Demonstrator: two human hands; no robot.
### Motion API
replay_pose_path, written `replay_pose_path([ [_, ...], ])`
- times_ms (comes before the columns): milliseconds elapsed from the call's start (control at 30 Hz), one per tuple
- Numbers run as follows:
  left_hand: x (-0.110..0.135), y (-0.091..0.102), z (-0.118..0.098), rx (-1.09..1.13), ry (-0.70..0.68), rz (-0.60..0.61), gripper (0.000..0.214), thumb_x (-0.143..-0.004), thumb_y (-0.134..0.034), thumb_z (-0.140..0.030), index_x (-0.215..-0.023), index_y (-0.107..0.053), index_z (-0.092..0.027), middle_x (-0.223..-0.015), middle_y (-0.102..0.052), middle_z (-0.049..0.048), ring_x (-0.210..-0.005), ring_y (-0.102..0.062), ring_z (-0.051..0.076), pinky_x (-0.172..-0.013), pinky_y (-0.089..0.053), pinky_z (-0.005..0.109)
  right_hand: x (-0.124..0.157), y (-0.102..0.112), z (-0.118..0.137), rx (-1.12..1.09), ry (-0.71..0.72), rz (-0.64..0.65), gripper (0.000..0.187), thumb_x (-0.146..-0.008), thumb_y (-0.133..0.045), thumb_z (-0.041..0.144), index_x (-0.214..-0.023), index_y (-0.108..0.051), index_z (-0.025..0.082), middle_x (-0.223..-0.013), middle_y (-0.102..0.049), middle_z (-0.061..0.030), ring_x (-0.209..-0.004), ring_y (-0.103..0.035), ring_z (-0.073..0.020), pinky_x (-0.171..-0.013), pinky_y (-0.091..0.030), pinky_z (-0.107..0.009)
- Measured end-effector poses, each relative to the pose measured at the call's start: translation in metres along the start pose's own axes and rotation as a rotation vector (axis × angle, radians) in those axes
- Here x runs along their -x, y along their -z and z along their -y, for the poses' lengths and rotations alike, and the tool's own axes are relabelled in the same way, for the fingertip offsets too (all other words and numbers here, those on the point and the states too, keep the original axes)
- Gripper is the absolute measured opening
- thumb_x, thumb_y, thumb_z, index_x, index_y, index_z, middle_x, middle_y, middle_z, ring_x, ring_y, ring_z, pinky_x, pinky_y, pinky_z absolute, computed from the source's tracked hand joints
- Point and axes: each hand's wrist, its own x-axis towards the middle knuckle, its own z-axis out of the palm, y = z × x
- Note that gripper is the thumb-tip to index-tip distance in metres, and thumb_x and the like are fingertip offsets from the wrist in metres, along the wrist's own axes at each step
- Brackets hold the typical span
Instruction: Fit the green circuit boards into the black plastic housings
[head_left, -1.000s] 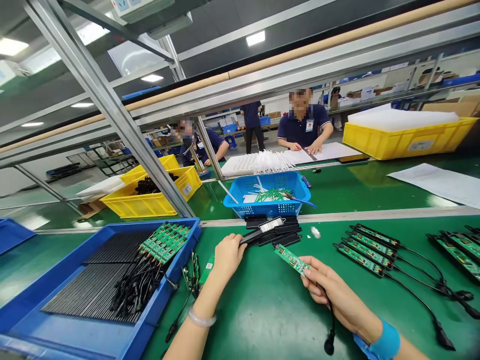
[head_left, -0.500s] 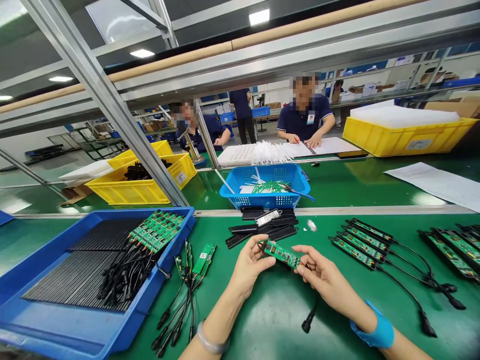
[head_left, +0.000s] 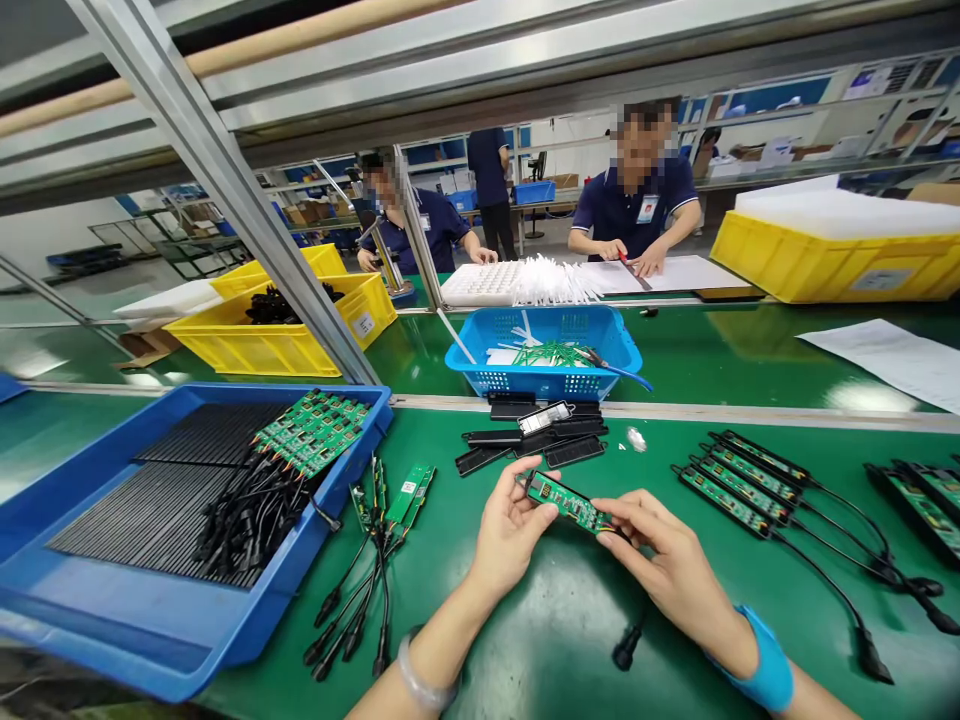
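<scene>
Between my hands, a green circuit board (head_left: 568, 502) in a narrow black case is raised over the green bench and tilted down to the right. My left hand (head_left: 516, 520) grips its left end, thumb along the near edge and fingers behind. Thumb and fingers of my right hand (head_left: 651, 540) pinch the right end, where coloured wires show. A black cable connector (head_left: 627, 648) hangs or lies below; its link to the board is mostly hidden by my right hand. Loose boards with cables (head_left: 405, 505) lie left of my left hand. Black cases (head_left: 577, 450) are piled beyond my hands.
A blue tray (head_left: 150, 650) at left holds black strips, boards and cables. Cased boards (head_left: 739, 500) lie in a row at right. Behind the pile stands a blue basket (head_left: 525, 380) with green and white ties. A metal post (head_left: 247, 220) slants up. Two co-workers sit opposite.
The view has tipped downward, so the background sits higher. My right fingers have shifted slightly onto the board's right end. Both hands keep hold of the board.
</scene>
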Motion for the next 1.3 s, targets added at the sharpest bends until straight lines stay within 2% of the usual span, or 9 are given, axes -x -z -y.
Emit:
replay_pose_path([
  [300,0.005,-0.015,0.003,0.077,0.076,-0.024,0.089,-0.076,-0.070,-0.033,-0.143,-0.011,-0.026,-0.104,-0.066,0.0083,-0.096,-0.065,0.021,-0.085,-0.050,0.035,0.004,-0.005,0.001,0.028,-0.032,0.003,0.031,-0.086,-0.058,0.029,-0.117,-0.059,0.028,-0.078,-0.052,-0.0026,-0.068,-0.053,-0.0173,-0.061,-0.047,-0.030],
  [500,0.008,-0.022,0.009,0.128,0.130,-0.076,0.090,-0.072,-0.074,-0.031,-0.140,-0.016,-0.024,-0.090,-0.069,0.0045,-0.078,-0.067,0.018,-0.073,-0.053,0.031,0.001,-0.012,0.005,-0.346,-0.402,0.229,0.047,-0.087,-0.051,0.047,-0.126,-0.049,0.021,-0.096,-0.060,-0.0075,-0.072,-0.059,-0.0169,-0.056,-0.052,-0.028],
  [600,0.009,-0.022,0.010,0.115,0.158,-0.076,0.090,-0.070,-0.074,-0.030,-0.139,-0.017,-0.021,-0.088,-0.070,0.0056,-0.076,-0.066,0.017,-0.070,-0.053,0.030,-0.001,-0.017,0.006,-0.528,-0.465,0.395,0.048,-0.090,-0.042,0.051,-0.120,-0.054,0.015,-0.081,-0.067,-0.0063,-0.070,-0.063,-0.0166,-0.060,-0.053,-0.029],
  [733,0.009,-0.022,0.013,0.080,0.180,-0.084,0.090,-0.069,-0.075,-0.031,-0.138,-0.017,-0.020,-0.086,-0.071,0.0064,-0.073,-0.066,0.017,-0.065,-0.052,0.028,0.001,-0.023,0.008,-0.516,-0.487,0.368,0.047,-0.089,-0.043,0.055,-0.097,-0.062,0.013,-0.070,-0.068,-0.0053,-0.060,-0.063,-0.0151,-0.057,-0.051,-0.027],
  [833,0.008,-0.021,0.014,0.075,0.176,-0.128,0.088,-0.069,-0.075,-0.029,-0.136,-0.020,-0.019,-0.084,-0.071,0.0053,-0.074,-0.066,0.016,-0.072,-0.052,0.030,0.003,-0.025,0.009,-0.515,-0.511,0.351,0.048,-0.088,-0.043,0.056,-0.107,-0.058,0.015,-0.069,-0.066,-0.0036,-0.058,-0.062,-0.0149,-0.053,-0.049,-0.026],
  [900,0.006,-0.019,0.013,0.070,0.172,-0.169,0.083,-0.070,-0.074,-0.029,-0.135,-0.022,-0.020,-0.085,-0.071,0.0049,-0.073,-0.066,0.016,-0.073,-0.052,0.031,0.003,-0.024,0.009,-0.442,-0.508,0.343,0.044,-0.086,-0.048,0.054,-0.108,-0.056,0.017,-0.068,-0.064,-0.0011,-0.055,-0.059,-0.0143,-0.049,-0.046,-0.025],
  [1000,0.004,-0.016,0.009,0.046,0.137,-0.213,0.076,-0.072,-0.072,-0.030,-0.133,-0.026,-0.022,-0.087,-0.069,0.0037,-0.074,-0.066,0.016,-0.071,-0.053,0.030,0.004,-0.019,0.008,-0.129,-0.385,0.257,0.029,-0.085,-0.055,0.047,-0.077,-0.057,0.019,-0.057,-0.053,0.0032,-0.051,-0.049,-0.0118,-0.047,-0.036,-0.023],
  [1100,0.004,-0.015,0.007,0.008,0.073,-0.215,0.072,-0.074,-0.070,-0.030,-0.132,-0.029,-0.025,-0.091,-0.066,0.0022,-0.084,-0.067,0.018,-0.074,-0.052,0.029,0.004,-0.014,0.007,0.094,-0.219,0.174,0.039,-0.087,-0.052,0.044,-0.057,-0.050,0.019,-0.052,-0.044,0.0036,-0.051,-0.038,-0.0109,-0.049,-0.028,-0.025],
  [1300,0.007,-0.017,0.007,-0.052,0.021,-0.173,0.069,-0.076,-0.069,-0.031,-0.131,-0.030,-0.025,-0.095,-0.065,0.0032,-0.091,-0.067,0.022,-0.083,-0.051,0.033,0.005,-0.013,0.006,0.010,-0.187,0.205,0.043,-0.089,-0.050,0.046,-0.056,-0.059,0.019,-0.052,-0.054,0.0007,-0.050,-0.046,-0.0127,-0.051,-0.032,-0.025],
])
